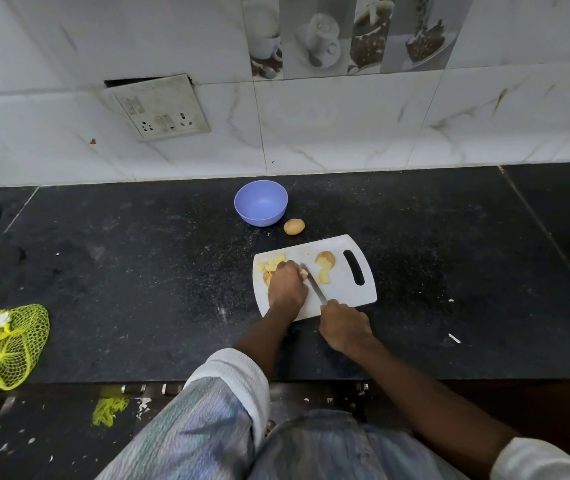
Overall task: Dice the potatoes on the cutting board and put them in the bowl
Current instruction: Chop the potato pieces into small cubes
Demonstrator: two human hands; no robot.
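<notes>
Now dicing: right hand (345, 323) is gripping the knife (313, 283), slicing beside left fingers (294, 271).
Left hand (287, 286): curling over the potato piece (303, 272); keep fingertips tucked.

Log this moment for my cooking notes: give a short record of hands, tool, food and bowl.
left hand: holds a potato piece down on the cutting board
right hand: grips the knife, blade on the board beside the left fingers
cut pieces: on the board, left and right of the blade
whole potato: on the counter beside the bowl
bowl: purple, no potato in it
net bag: yellow, far left
</notes>
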